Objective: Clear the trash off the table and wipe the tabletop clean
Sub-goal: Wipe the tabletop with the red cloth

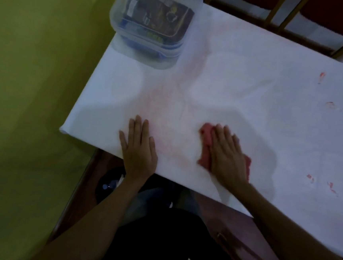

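Left hand (139,147) lies flat on the white desk (243,84) at lower centre of the frame, fingers straight, holding nothing. Right hand (229,155) is just right of it, also flat with straight fingers, pressing down on a pink cloth (206,141); the cloth pokes out on both sides of the palm. Faint pink smearing on the desk between and above the hands. Small red marks (321,77) are scattered at the right side. A clear lidded container (155,22) holding dark packets sits at the desk's corner, upper left. Chair frame (280,13) at top right.
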### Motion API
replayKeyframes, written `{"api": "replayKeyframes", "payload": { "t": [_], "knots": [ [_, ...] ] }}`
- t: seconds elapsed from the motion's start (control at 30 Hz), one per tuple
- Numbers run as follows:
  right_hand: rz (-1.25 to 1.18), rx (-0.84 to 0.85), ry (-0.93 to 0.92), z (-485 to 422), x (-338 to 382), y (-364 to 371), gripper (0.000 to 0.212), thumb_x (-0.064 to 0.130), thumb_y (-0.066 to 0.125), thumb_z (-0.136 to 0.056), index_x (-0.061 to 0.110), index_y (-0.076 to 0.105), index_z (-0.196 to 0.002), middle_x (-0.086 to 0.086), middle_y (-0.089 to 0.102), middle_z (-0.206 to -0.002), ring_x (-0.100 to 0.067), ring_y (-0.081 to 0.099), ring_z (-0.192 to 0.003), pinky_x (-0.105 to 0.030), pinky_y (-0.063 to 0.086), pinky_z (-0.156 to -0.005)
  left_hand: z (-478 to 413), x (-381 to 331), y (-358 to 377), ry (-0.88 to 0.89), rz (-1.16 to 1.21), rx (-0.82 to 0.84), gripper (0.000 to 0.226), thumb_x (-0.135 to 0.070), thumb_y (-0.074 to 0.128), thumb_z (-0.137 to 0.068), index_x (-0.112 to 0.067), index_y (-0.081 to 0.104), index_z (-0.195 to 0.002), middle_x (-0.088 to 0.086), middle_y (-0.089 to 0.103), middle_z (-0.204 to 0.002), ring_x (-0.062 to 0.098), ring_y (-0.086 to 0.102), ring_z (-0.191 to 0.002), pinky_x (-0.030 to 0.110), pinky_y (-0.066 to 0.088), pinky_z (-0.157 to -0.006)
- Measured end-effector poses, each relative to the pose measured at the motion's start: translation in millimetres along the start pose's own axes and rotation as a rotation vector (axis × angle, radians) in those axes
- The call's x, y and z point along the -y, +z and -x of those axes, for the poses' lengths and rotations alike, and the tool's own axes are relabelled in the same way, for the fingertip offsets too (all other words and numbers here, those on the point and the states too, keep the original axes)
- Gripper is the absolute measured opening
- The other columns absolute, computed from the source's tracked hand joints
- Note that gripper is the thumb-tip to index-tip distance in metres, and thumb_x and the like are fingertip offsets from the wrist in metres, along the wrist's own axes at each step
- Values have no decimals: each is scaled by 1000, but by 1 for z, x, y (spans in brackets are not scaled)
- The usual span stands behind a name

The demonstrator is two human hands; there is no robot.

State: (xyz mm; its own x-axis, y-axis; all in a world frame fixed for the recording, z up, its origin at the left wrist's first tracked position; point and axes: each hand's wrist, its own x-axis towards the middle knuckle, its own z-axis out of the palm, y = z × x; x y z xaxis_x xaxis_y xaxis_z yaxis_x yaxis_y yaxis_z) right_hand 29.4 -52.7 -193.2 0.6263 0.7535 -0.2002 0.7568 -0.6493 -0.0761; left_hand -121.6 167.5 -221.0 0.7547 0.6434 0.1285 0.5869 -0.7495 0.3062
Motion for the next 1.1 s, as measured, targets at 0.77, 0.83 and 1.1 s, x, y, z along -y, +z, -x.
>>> {"api": "replayKeyframes", "payload": {
  "t": [0.77,0.83,1.1],
  "knots": [
    [-147,-79,379,-62,85,-2,93,64,42,-92,4,14,-157,-15,15,-165,-36,10,-152,-50,10,-124,5,0,0,-27,-2,-15,50,-26,35,-105,-11,34,-152,9,27,-162,24,18,-152,56,15,-121],
    [-145,-23,177,-39,121,2,90,65,32,-94,11,3,-159,-11,0,-166,-32,-2,-153,-50,4,-125,5,1,-1,-29,8,4,51,-26,34,-105,-12,33,-153,9,24,-163,23,15,-153,55,14,-121],
    [-81,-7,-215,31,11,9,65,44,40,-102,11,24,-157,-12,27,-161,-36,23,-149,-49,14,-123,3,2,0,-25,-14,35,52,-30,28,-105,-13,29,-154,8,21,-164,23,13,-153,56,14,-121]
  ]
}}
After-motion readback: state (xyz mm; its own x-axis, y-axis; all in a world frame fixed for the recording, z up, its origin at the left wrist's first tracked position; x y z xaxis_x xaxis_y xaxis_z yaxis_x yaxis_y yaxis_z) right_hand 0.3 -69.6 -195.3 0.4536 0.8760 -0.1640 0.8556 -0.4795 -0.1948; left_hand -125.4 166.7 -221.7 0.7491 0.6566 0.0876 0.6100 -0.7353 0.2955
